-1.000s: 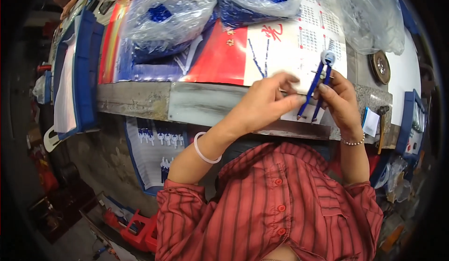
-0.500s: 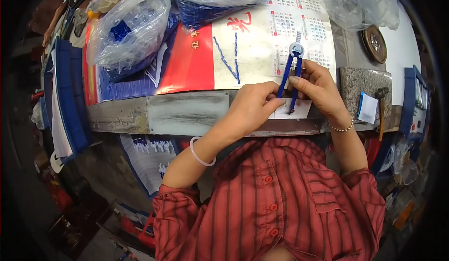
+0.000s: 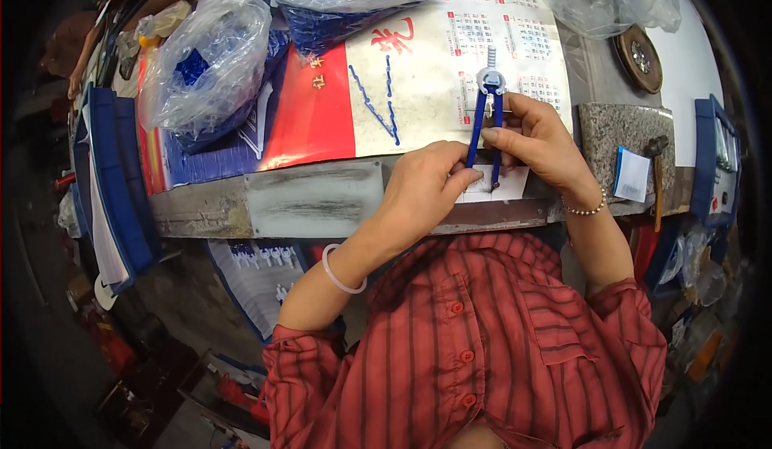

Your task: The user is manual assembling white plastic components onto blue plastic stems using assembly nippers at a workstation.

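A drawing compass (image 3: 489, 87) with two blue legs and a pale grey head stands head-away over the bench's front edge. My left hand (image 3: 426, 182) pinches its left leg low down, thumb and fingers closed. My right hand (image 3: 535, 139) grips the compass around its middle, thumb on the right leg by the small cross screw; some fingertips are hidden behind it. Under the leg tips lies a small white card (image 3: 511, 184) with lines on it. Small blue pieces (image 3: 389, 87) form two slanting rows on a printed calendar sheet (image 3: 418, 63) to the left.
Clear plastic bags (image 3: 213, 79) of blue parts stand at far left and top. A stone block (image 3: 623, 139) with a small hammer (image 3: 658, 168), a round dish (image 3: 641, 59) and a blue box (image 3: 716, 159) are at right. A tray (image 3: 249, 280) of compass parts sits below the bench edge.
The compass has turned slightly, its head now more directly above its legs. Both hands keep their hold. The whole view has shifted a little.
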A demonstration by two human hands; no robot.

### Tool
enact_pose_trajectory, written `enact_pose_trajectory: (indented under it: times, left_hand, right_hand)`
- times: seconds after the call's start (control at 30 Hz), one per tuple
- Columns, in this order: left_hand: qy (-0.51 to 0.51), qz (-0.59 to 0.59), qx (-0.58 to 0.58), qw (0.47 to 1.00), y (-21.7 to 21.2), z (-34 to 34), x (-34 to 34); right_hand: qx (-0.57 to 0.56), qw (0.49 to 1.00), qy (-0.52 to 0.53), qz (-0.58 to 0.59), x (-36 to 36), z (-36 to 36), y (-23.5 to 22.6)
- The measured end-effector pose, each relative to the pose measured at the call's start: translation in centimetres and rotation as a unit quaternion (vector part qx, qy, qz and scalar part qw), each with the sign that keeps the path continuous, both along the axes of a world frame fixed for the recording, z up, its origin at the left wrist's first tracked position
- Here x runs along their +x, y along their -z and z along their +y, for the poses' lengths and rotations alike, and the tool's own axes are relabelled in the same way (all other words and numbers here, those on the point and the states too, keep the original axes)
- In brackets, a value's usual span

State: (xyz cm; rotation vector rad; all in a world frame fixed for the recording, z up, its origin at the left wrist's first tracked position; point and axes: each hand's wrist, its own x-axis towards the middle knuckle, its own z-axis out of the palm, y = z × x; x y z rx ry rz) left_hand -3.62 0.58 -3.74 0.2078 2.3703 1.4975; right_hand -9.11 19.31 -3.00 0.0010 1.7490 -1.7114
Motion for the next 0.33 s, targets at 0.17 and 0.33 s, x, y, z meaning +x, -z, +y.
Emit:
enact_pose_trajectory:
  times: [0.17,0.33]
  left_hand:
    - [-0.011,0.022,0.007,1.0,0.23,-0.01,0.39]
    - [-0.017,-0.005,0.012,1.0,0.3,0.0,0.43]
  right_hand:
    - [-0.016,1.0,-0.006,0.002,0.05,0.03,0.03]
    - [-0.015,1.0,-0.011,0.02,0.11,0.21,0.4]
